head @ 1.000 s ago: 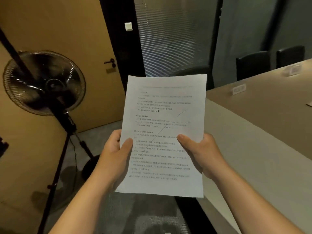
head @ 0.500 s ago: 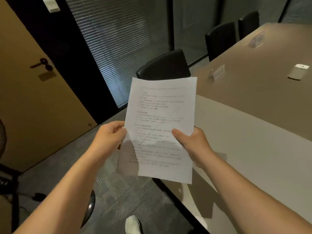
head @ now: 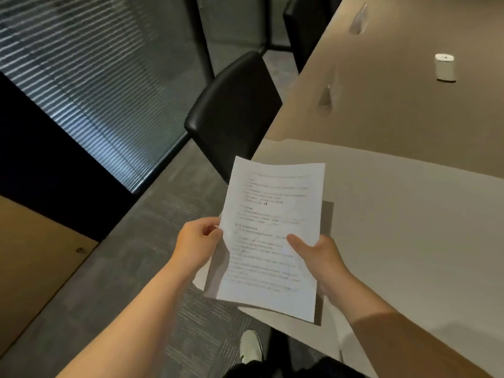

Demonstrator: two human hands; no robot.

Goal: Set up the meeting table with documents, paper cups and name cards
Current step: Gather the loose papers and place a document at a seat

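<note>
A printed white document (head: 275, 230) of a few sheets hangs in front of me, above the near corner of the meeting table (head: 409, 219). My left hand (head: 197, 245) pinches its left edge. My right hand (head: 317, 256) grips its right side, thumb lying on the printed face. Two clear name cards stand on the brown part of the table: one (head: 326, 96) nearer, one (head: 359, 17) farther back.
A black chair (head: 231, 110) is pushed up to the table's left side, a second chair (head: 302, 28) behind it. A small white device (head: 445, 67) lies on the table at the upper right. Window blinds (head: 90, 72) line the left wall. My shoe (head: 251, 347) shows below.
My view has swung right and down, from the fan and door to the table. The document has come lower and over the table corner. My left hand shifted from a fuller grip to pinching the edge.
</note>
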